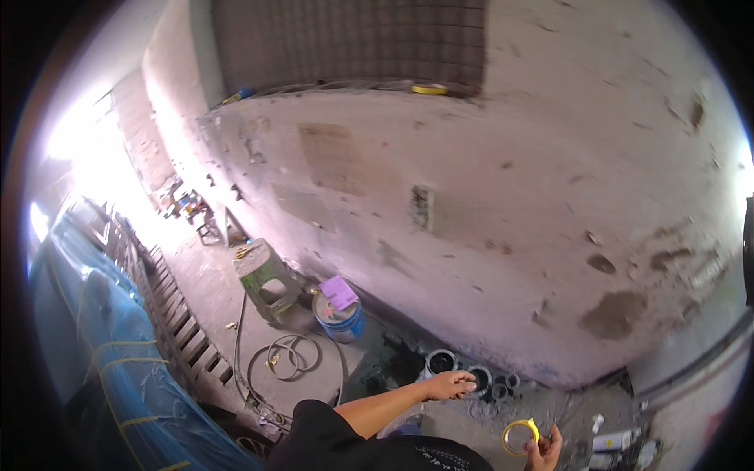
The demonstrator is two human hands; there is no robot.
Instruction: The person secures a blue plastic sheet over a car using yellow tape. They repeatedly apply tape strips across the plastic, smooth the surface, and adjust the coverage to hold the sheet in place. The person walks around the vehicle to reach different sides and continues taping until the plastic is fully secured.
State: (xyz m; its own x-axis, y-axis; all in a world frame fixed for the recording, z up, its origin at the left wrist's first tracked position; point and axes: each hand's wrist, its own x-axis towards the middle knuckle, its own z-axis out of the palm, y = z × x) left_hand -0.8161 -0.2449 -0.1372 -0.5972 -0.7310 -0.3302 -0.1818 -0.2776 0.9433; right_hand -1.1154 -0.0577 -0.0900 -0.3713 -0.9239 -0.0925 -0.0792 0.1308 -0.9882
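Note:
My right hand (543,452), low and right of centre, grips a roll of yellow tape (519,437) between thumb and fingers; a short end of the tape sticks up from the roll. My left hand (450,385) reaches out above the floor with its fingers partly bent and nothing seen in it. Below and behind its fingertips stand round open containers (440,362) with dark insides, along the foot of the wall. A second yellow tape roll (429,90) lies on the ledge under the dark gridded opening at the top.
A blue bucket (343,327) with a purple sheet (339,292) on its lid stands beside a worn green stool (268,282) bearing yellow-handled scissors (242,252). A hose (294,358) lies coiled nearby. Blue plastic sheeting (126,353) covers things at left. Bottles (612,441) lie at lower right.

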